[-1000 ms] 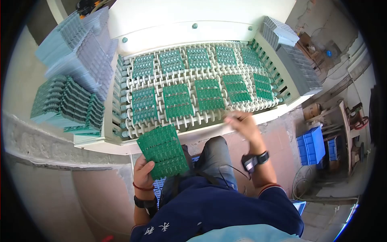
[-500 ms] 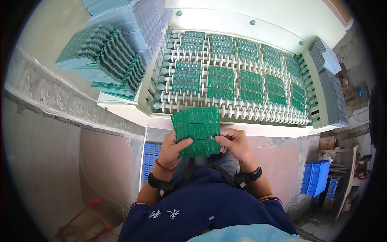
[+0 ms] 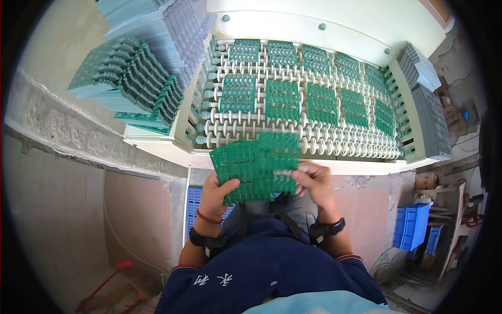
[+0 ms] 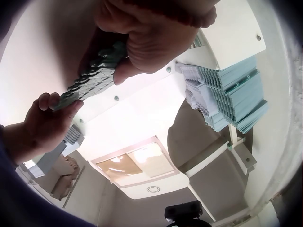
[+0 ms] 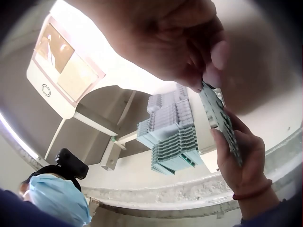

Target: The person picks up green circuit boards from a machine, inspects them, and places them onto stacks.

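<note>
In the head view my left hand (image 3: 212, 197) grips a small stack of green circuit boards (image 3: 234, 170) by its lower left edge, thumb on top. My right hand (image 3: 319, 186) pinches the right edge of a single circuit board (image 3: 279, 149), blurred by motion. This board overlaps the right side of the stack and sits higher than it. Both wrist views show the boards nearly edge-on between the two hands. Beyond them, two rows of green boards (image 3: 283, 100) lie on the white roller conveyor (image 3: 251, 127).
Left of the conveyor stand a tall pile of green boards (image 3: 123, 78) and pale stacked panels (image 3: 167, 39). Grey stacks (image 3: 433, 118) line its right side. A blue crate (image 3: 410, 228) sits lower right, and a blue slatted crate (image 3: 194, 201) is partly hidden behind the left arm.
My right hand came from the conveyor's front edge to the stack, took hold of a board's edge, and has shifted that board up and right. The head view has swung left.
</note>
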Tool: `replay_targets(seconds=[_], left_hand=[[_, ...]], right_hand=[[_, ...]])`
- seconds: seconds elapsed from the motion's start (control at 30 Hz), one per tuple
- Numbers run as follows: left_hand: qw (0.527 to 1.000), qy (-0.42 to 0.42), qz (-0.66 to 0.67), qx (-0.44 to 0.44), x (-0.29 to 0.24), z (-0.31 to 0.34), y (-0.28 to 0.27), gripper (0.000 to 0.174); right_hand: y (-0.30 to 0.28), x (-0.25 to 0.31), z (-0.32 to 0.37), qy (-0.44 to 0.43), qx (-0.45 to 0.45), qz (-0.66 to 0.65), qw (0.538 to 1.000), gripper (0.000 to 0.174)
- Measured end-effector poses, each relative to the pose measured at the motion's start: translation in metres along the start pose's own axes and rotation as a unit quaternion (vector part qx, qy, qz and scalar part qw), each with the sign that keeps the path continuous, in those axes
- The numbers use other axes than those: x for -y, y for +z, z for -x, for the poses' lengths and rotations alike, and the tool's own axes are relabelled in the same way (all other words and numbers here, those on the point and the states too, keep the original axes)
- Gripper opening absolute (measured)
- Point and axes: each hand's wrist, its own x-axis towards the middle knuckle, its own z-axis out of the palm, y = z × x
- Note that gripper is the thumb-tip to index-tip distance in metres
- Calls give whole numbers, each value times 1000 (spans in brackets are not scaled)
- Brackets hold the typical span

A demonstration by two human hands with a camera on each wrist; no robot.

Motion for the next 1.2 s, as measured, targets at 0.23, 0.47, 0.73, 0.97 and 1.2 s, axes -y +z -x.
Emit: replay_targets(seconds=[0.23,0.47,0.73,0.97,1.2], left_hand=[[999,37,28,7,-28,26,-21,37],[997,55,44,11,-36,33,-20,41],[999,21,23,-16,-33,25,-14,38],[1000,27,-6,-11,-21,3,-10,35],[997,40,30,-61,-30,15,-21,34]], right_hand=[[-26,3,-18,-52,-121,-50,990,16],[59,15,-60,-17,80,0,997,20],[51,19,-47,45,69,7,997,27],[27,18,-37,23,31,10,999,20],[-27,36,-51,-23,-154,211,965,19]])
